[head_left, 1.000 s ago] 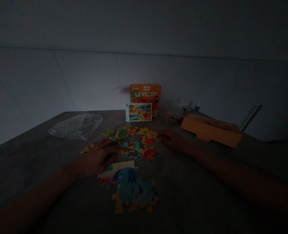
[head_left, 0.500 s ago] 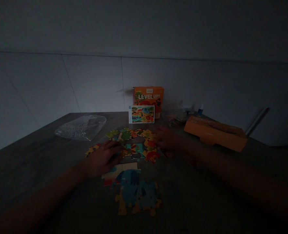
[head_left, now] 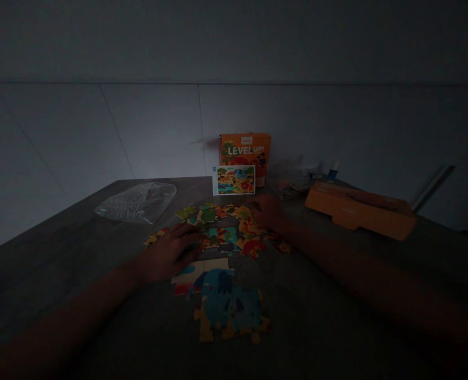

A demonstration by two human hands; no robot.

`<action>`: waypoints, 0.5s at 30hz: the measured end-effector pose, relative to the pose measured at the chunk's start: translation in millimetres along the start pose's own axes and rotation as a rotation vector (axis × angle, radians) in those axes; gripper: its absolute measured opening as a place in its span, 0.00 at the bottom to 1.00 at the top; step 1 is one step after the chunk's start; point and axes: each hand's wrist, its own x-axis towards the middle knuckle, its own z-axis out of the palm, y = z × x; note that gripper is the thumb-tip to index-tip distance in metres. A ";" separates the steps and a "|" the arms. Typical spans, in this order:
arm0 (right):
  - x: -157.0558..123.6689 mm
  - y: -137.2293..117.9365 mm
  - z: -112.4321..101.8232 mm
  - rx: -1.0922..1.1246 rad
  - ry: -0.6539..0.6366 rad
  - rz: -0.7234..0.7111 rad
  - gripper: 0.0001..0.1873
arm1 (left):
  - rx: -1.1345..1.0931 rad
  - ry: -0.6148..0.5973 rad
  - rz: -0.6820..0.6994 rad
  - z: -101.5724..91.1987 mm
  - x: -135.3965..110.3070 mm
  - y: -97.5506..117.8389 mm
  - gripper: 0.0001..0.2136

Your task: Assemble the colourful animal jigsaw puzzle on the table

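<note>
My left hand (head_left: 171, 252) lies over the left side of the loose jigsaw pieces, its fingers stretched out and slightly bent. Beyond the group's upper right edge, my right hand (head_left: 269, 212) reaches in beside several yellow and orange pieces (head_left: 250, 226); darkness blurs its fingers, so I cannot see whether they grip a piece. Between the hands are blue and multicoloured pieces (head_left: 226, 235). Green pieces (head_left: 207, 215) lie farther back. Nearer me, a joined section with a blue elephant (head_left: 216, 295) touches or overlaps a cream and red section (head_left: 196, 270).
A picture card (head_left: 234, 180) leans before an orange "LEVEL UP!" box (head_left: 264, 145). To the left lies a clear plastic bag (head_left: 139, 203). At right are an orange box part (head_left: 356, 214), a small blue-and-white bottle (head_left: 333, 172) and bagged pieces (head_left: 291, 188).
The view has shifted slightly, moving the table items a little right and up. My right hand has moved slightly away toward the back of the pieces; my left hand stays nearly in place.
</note>
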 end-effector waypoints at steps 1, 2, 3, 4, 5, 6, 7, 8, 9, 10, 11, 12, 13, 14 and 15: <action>-0.2 -2.3 -0.4 0.012 -0.011 -0.053 0.20 | 0.000 0.002 0.003 0.2 0.0 0.1 0.15; -0.5 -5.2 -0.3 0.026 -0.030 -0.115 0.21 | 0.000 0.006 0.006 0.5 -0.1 0.0 0.14; -0.9 -8.3 0.1 0.038 -0.056 -0.177 0.21 | 0.000 0.010 0.008 1.1 -0.3 -0.1 0.14; -1.4 -11.2 0.9 0.048 -0.082 -0.230 0.20 | 0.001 0.011 0.010 1.8 -0.5 -0.4 0.14; -2.0 -13.4 1.9 0.051 -0.103 -0.268 0.19 | 0.004 0.013 0.010 2.5 -0.7 -0.8 0.14; -2.6 -14.6 2.9 0.049 -0.115 -0.289 0.19 | 0.009 0.018 0.010 3.2 -0.9 -1.2 0.13; -3.2 -14.9 3.6 0.041 -0.119 -0.295 0.19 | 0.014 0.023 0.010 3.8 -1.1 -1.6 0.13; -3.8 -14.3 4.1 0.026 -0.117 -0.288 0.21 | 0.017 0.025 0.012 4.2 -1.2 -1.9 0.13; -4.2 -13.1 4.1 0.007 -0.111 -0.273 0.22 | 0.018 0.024 0.013 4.2 -1.3 -2.0 0.14; -4.5 -11.7 3.7 -0.015 -0.105 -0.254 0.22 | 0.017 0.021 0.012 4.0 -1.3 -2.0 0.14; -4.7 -10.5 2.9 -0.039 -0.098 -0.235 0.22 | 0.016 0.012 0.010 3.6 -1.3 -1.7 0.14; -4.9 -9.7 1.6 -0.062 -0.090 -0.218 0.20 | 0.015 0.002 0.007 2.9 -1.1 -1.3 0.14; -5.0 -9.6 0.0 -0.081 -0.082 -0.206 0.19 | 0.014 -0.006 0.004 2.1 -0.9 -0.7 0.14; -5.2 -10.5 -2.0 -0.096 -0.073 -0.203 0.17 | 0.014 -0.011 0.001 1.3 -0.8 -0.1 0.15; -5.6 -12.3 -4.0 -0.103 -0.065 -0.211 0.17 | 0.012 -0.014 0.000 0.5 -0.6 0.6 0.15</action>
